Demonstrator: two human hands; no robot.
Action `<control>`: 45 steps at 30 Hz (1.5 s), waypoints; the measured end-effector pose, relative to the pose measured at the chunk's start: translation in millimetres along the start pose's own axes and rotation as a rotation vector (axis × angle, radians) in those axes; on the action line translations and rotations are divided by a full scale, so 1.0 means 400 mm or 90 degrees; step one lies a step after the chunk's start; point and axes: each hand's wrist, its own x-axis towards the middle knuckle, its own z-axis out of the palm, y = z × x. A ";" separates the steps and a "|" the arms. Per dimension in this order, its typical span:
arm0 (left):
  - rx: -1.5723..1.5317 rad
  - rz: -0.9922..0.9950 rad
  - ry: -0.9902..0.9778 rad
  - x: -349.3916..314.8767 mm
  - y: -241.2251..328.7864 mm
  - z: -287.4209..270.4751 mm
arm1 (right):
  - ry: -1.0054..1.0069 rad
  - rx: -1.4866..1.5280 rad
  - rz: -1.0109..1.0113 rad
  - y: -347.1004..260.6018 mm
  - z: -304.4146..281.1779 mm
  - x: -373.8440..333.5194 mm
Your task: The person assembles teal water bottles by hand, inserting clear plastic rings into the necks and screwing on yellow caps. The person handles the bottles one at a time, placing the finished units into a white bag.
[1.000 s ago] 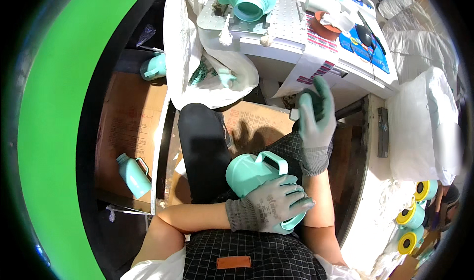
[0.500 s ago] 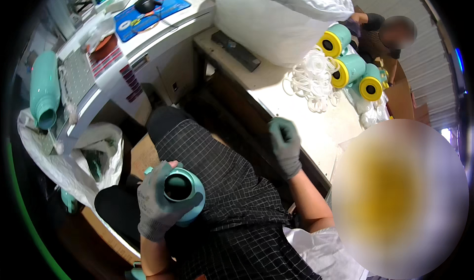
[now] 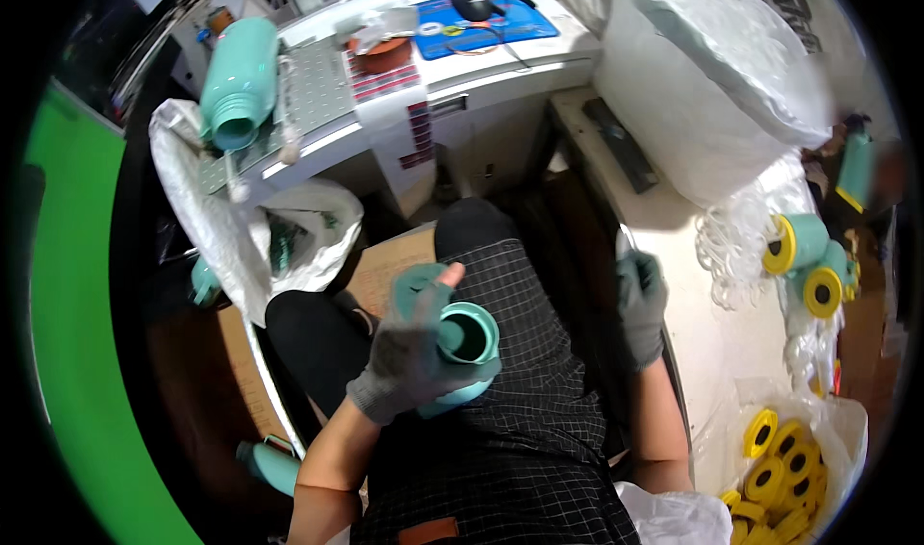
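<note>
Teal jug (image 3: 472, 333) held in the lap against a black checked apron (image 3: 525, 319), mouth facing up, exact tilt hard to tell. Gloved left hand (image 3: 414, 353) wrapped round from the left, fingers holding the side below the rim. Gloved right hand (image 3: 642, 304) well apart, at the left edge of the pale bench (image 3: 679, 300), fingers curled in; cannot tell whether holding anything. For steadiness, probably best to keep the grip below the rim and brace the base on the lap.

On the right: white cord loops (image 3: 727, 256), jugs with yellow ends (image 3: 804, 242), yellow rings (image 3: 770, 478) near, in a clear bag; farther, a dark bar (image 3: 621, 146) and tall white sack (image 3: 693, 93). Far left: white desk (image 3: 568, 40) with blue mat (image 3: 529, 30), black mouse (image 3: 472, 4), second teal jug (image 3: 241, 74) lying down.
</note>
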 end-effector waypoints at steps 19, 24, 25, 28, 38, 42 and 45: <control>0.078 0.075 0.005 -0.026 -0.021 -0.081 | -0.501 -0.111 -0.671 -0.281 0.197 -0.143; 0.145 0.067 -0.066 -0.012 -0.014 -0.086 | -0.482 -0.194 -0.627 -0.273 0.196 -0.177; 0.204 0.136 -0.077 -0.006 -0.015 -0.093 | -0.515 -0.175 -0.589 -0.279 0.195 -0.174; 0.236 0.116 -0.041 0.012 0.013 -0.105 | -0.514 -0.100 -0.573 -0.237 0.225 -0.191; 0.560 0.125 -0.265 0.123 0.067 -0.146 | -0.475 -0.165 -0.628 -0.232 0.246 -0.213; 0.465 0.122 -0.444 0.135 0.020 -0.147 | -0.475 -0.183 -0.682 -0.248 0.232 -0.206; 0.308 -0.040 -0.528 0.149 0.010 -0.156 | -0.468 -0.161 -0.667 -0.243 0.227 -0.213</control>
